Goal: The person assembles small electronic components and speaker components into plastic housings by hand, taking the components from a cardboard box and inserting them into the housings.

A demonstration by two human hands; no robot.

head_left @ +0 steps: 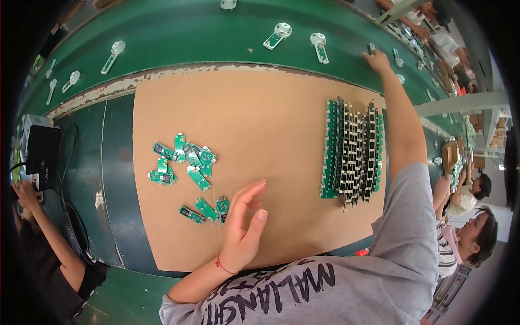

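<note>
My left hand [244, 230], with a red string at its wrist, hovers over the front part of the brown cardboard sheet [271, 135]. It is empty, its fingers loosely bent and thumb apart. Just left of it lie small green circuit boards [206, 208], some with a dark display. More boards [192, 157] are heaped beyond them. My right arm stretches far forward to the green belt [216, 40]. There my right hand [379, 60] has its fingers extended beside a small white-and-green piece [372, 47]; a firm hold on it does not show.
Rows of larger board panels [352, 151] stand packed on the cardboard's right side. White round-headed pieces with green boards [279, 35] are spaced along the belt. A black device [43, 149] with cables sits at left. Other people work on both sides; a metal frame [460, 103] stands at right.
</note>
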